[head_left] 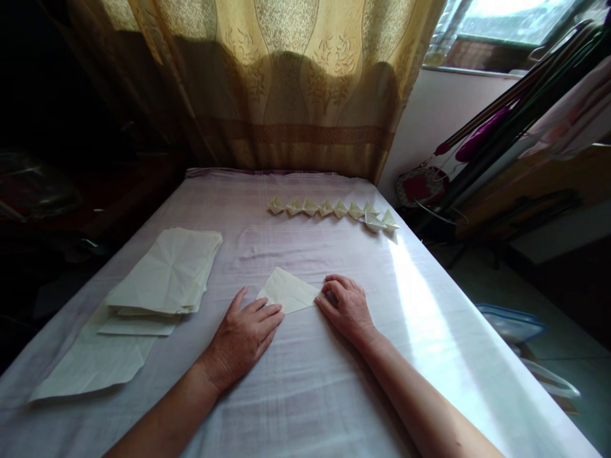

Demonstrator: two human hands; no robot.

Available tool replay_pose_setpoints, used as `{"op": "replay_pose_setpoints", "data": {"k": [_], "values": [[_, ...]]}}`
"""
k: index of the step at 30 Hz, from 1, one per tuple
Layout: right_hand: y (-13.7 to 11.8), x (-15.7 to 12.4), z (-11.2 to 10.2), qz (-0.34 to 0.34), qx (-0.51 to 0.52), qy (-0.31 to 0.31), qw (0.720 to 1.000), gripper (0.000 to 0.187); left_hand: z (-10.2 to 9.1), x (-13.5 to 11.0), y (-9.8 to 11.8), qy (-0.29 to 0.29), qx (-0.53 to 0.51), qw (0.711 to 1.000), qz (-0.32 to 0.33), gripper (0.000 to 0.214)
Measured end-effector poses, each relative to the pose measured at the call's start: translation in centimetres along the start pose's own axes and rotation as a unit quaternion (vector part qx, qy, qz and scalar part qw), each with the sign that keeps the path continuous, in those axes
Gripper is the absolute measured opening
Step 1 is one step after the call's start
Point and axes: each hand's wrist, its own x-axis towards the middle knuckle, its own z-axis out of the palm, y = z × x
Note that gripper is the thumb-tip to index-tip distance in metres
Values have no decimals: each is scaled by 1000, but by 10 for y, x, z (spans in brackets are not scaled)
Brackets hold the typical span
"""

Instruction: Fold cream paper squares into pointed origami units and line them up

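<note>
A folded cream paper triangle lies on the white cloth-covered table in front of me. My left hand rests flat with fingers stretched out, fingertips pressing the paper's left corner. My right hand has its fingers curled and pressed down on the paper's right corner. A stack of creased cream paper sheets sits to the left. A row of several small folded paper pieces lines the far side of the table.
A single larger sheet lies under the stack near the left edge. A patterned golden curtain hangs behind the table. Long rods and clutter lean at right; a blue-rimmed container sits on the floor.
</note>
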Motion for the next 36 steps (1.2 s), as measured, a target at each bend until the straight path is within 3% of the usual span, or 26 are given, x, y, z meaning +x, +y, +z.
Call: {"op": "replay_pose_setpoints", "data": {"k": [4,9,15,24,30,34,36], "values": [[-2,-1,0,-12,-4,14,1000,9,-1,-3,-3,9,-1,1000,-13,24],[-11,-3,-5,-80,-57,35,995,6,-2,-14,-25,27,10,999,-33,25],[-17,-6,-10,-143,-109,-3,984,18,1,-9,-44,23,44,996,-69,37],[-41,-13,-13,-188,-32,-52,980,14,-5,10,-34,-12,-14,996,-84,38],[-45,-12,-14,-155,-29,-66,985,13,0,5,-22,-6,-70,993,-97,57],[-42,-12,-15,-135,-30,-59,989,16,4,1,-18,23,-47,997,-65,67],[-42,-12,-15,-128,-30,-60,990,20,4,0,-17,29,-31,998,-46,62]]}}
